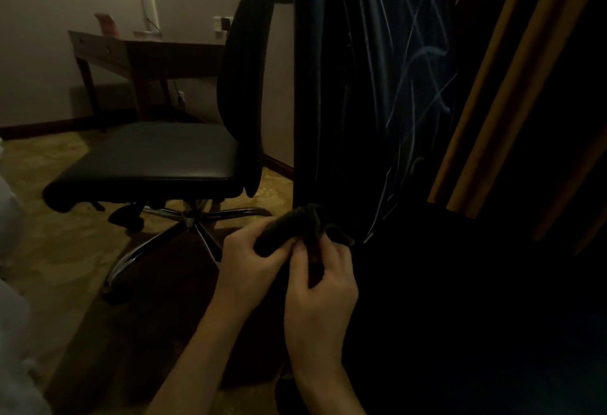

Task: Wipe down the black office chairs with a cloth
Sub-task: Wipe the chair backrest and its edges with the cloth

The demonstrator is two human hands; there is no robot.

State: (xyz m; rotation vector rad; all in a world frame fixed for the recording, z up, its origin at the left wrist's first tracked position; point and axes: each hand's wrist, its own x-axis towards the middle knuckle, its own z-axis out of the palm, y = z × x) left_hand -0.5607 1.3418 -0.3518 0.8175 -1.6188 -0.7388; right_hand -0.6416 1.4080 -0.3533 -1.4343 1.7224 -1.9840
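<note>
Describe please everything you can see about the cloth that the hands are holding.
The cloth is dark, nearly black, and looks thick and soft. It is bunched into a lump, not spread out. The left hand grips its left side and the right hand pinches its lower right part. It sits low, before a dark chair back; contact there is unclear.

No text, label, brand, number or sign could be read anywhere in the dim room; the pale streaks on the dark curtain (394, 86) were only a pattern, not letters.
</note>
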